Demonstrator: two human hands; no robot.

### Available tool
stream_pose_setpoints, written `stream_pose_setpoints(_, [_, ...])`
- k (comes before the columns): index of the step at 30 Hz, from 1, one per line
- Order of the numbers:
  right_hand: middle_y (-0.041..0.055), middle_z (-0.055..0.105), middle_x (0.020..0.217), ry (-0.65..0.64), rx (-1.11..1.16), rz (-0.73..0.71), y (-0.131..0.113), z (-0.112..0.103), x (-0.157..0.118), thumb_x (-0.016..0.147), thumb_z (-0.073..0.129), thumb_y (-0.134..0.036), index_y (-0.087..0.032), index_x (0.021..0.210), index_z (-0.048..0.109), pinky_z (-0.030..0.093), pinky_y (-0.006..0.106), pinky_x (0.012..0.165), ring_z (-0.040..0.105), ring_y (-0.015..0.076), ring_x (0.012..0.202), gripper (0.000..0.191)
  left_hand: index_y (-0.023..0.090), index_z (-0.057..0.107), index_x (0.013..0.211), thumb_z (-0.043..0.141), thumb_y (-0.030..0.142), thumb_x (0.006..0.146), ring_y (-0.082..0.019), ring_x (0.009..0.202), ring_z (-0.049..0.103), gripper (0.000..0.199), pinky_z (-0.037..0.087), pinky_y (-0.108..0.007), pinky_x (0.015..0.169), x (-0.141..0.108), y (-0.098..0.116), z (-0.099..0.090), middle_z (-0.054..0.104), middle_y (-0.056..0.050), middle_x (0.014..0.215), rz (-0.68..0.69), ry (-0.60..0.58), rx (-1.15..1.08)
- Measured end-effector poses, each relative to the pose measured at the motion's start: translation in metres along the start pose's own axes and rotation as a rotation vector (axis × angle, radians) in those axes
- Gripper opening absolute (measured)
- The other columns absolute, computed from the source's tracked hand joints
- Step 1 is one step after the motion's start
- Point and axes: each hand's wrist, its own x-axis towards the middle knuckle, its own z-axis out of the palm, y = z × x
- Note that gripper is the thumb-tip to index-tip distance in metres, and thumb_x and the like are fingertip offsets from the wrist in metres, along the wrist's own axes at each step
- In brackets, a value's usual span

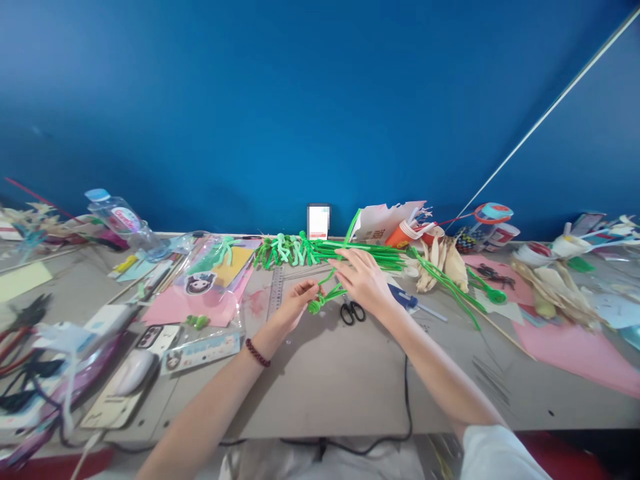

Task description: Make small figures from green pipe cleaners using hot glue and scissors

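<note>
My left hand (304, 297) is closed in a pinch on a small bundle of green pipe cleaners (327, 297), with a coiled green end below its fingertips. From there, the strands run up and right to my right hand (361, 277). Its fingers are fairly straight and close over the strand ends; its thumb is hidden. Black-handled scissors (353, 312) lie just under my right hand. Behind both hands rests a row of long green pipe-cleaner stems (360, 252), with twisted light and dark green tops (287, 250) at their left end.
A clear ruler (276, 290) and pink sheets in plastic bags (170, 303) lie to the left, near a computer mouse (134, 372) and a bottle (123, 220). A lit phone (319, 222) leans on the blue wall. Dried husks (455, 263), an orange cup (400, 233) and loose green stems (450, 287) are right.
</note>
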Motion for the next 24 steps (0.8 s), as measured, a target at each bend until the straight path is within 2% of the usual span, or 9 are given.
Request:
stream_pose_setpoints(2, [0.0109,0.056,0.118,0.040,0.024,0.057,-0.003,-0.005,0.000,0.090,0.044,-0.019,-0.020,0.114,0.058,0.039,0.039,0.092,0.047,0.0240,0.110,0.027,0.016,0.064,0.068,0.075,0.031,0.065,-0.010,0.059,0.054,0.019,0.040,-0.022,0.059,0.002,0.000,0.000,0.062,-0.001,0.066,0.010,0.047,-0.037])
stream_pose_setpoints(5, [0.0096,0.063,0.099,0.049,0.035,0.177,-0.005,-0.014,0.000,0.089,0.044,-0.020,-0.018,0.098,0.063,0.041,0.035,0.082,0.054,0.0224,0.094,0.021,0.016,0.062,0.070,0.076,0.028,0.063,-0.010,0.063,0.056,0.019,0.041,-0.021,0.061,0.005,-0.003,-0.002,0.061,0.000,0.066,0.007,0.097,-0.111])
stream_pose_setpoints(7, [0.0060,0.065,0.081,-0.028,0.036,0.278,-0.005,-0.018,-0.003,0.087,0.047,-0.019,-0.019,0.085,0.064,0.040,0.030,0.072,0.056,0.0196,0.079,0.017,0.017,0.062,0.073,0.076,0.026,0.062,-0.011,0.066,0.057,0.020,0.042,-0.021,0.063,0.007,-0.006,-0.006,0.061,0.000,0.068,0.006,0.112,-0.158])
stream_pose_setpoints(9, [0.0024,0.064,0.073,-0.149,0.054,0.377,-0.003,-0.018,-0.008,0.084,0.050,-0.019,-0.020,0.079,0.063,0.037,0.027,0.063,0.056,0.0168,0.068,0.014,0.017,0.061,0.075,0.077,0.025,0.061,-0.010,0.067,0.058,0.022,0.042,-0.021,0.063,0.009,-0.008,-0.009,0.060,0.001,0.070,0.005,0.131,-0.198])
stream_pose_setpoints(12, [-0.0002,0.066,0.074,-0.294,0.090,0.497,-0.002,-0.012,-0.021,0.081,0.052,-0.020,-0.022,0.077,0.063,0.032,0.024,0.055,0.057,0.0147,0.064,0.012,0.017,0.060,0.075,0.077,0.026,0.060,-0.011,0.068,0.059,0.025,0.043,-0.021,0.065,0.010,-0.009,-0.012,0.060,0.001,0.072,0.013,0.150,-0.238])
stream_pose_setpoints(16, [0.0011,0.067,0.076,-0.423,0.113,0.585,-0.005,0.002,-0.047,0.081,0.052,-0.021,-0.021,0.078,0.063,0.032,0.023,0.056,0.060,0.0158,0.069,0.011,0.017,0.058,0.075,0.074,0.026,0.062,-0.009,0.066,0.058,0.023,0.043,-0.020,0.064,0.012,-0.010,-0.015,0.059,0.001,0.071,0.024,0.193,-0.224])
stream_pose_setpoints(20, [0.0027,0.067,0.077,-0.497,0.156,0.622,-0.008,0.013,-0.069,0.082,0.053,-0.024,-0.019,0.076,0.063,0.033,0.023,0.056,0.061,0.0164,0.072,0.012,0.017,0.058,0.077,0.073,0.024,0.062,-0.007,0.062,0.057,0.022,0.041,-0.018,0.057,0.013,-0.012,-0.017,0.059,0.003,0.068,0.031,0.238,-0.228])
stream_pose_setpoints(24, [0.0024,0.066,0.077,-0.526,0.135,0.639,-0.010,0.017,-0.077,0.078,0.061,-0.035,-0.019,0.072,0.061,0.032,0.023,0.054,0.059,0.0161,0.068,0.016,0.017,0.060,0.075,0.077,0.025,0.060,-0.007,0.060,0.056,0.025,0.042,-0.018,0.057,0.014,-0.013,-0.017,0.060,0.004,0.066,0.034,0.249,-0.255])
